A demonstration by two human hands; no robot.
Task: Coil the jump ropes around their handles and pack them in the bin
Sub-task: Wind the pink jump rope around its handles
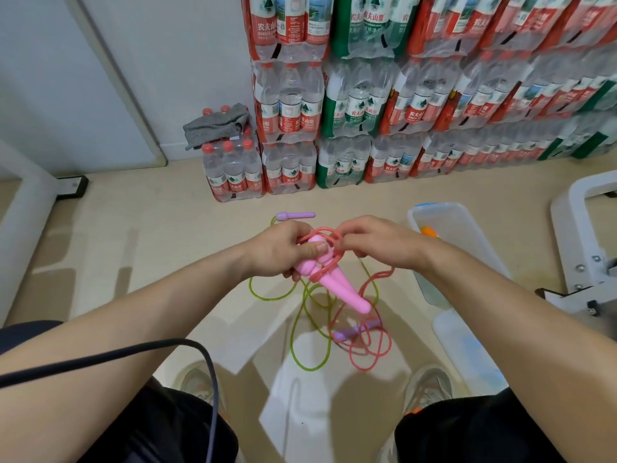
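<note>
the task looks barely begun: the left grip (287, 252) clasps the pink handles (337, 285), the right grip (377, 245) pinches a few loops of pink rope (389, 342) round them, the rest trailing below beside the uncoiled green rope (292, 345), and the bin (467, 222) to their right holds something orange (429, 231).

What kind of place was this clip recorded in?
Probably a storeroom or back room: shrink-wrapped packs of bottled water are stacked high along the wall, on a bare pale floor, with a clear plastic bin standing on it to the person's right.
</note>
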